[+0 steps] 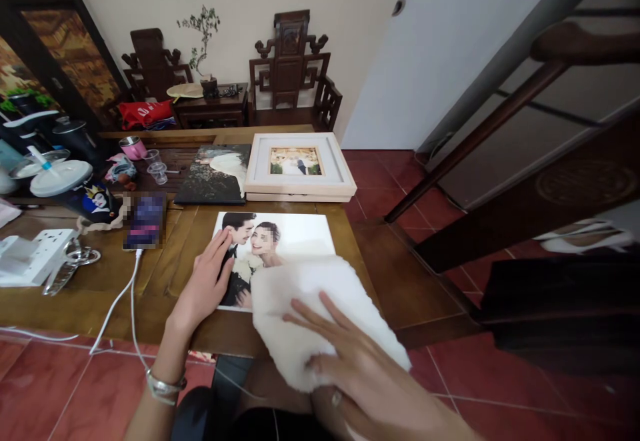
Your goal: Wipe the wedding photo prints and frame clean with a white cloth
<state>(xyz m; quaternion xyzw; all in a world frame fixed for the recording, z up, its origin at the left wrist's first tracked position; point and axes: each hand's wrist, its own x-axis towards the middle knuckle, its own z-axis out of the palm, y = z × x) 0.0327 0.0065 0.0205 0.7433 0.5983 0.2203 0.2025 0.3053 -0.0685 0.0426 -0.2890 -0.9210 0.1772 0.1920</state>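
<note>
A wedding photo print (305,231) of a couple lies flat near the front edge of the wooden table. My left hand (206,284) rests on its left edge, with the fingers stretched out. On the lower right part of the print lies a white fluffy cloth (295,281), which also hangs over the table's front edge. My right hand (350,347) holds this cloth against the print, its fingers over the top and its thumb pressed into a fold. The cloth hides the lower right corner of the print.
Behind the print are a dark photo album (215,174) and a pale wooden box frame (300,187). To the left are a phone (145,221) on a white cable, a hair claw clip (73,264), a power strip (37,257) and a lidded cup (90,194). A wooden chair (500,207) stands at right.
</note>
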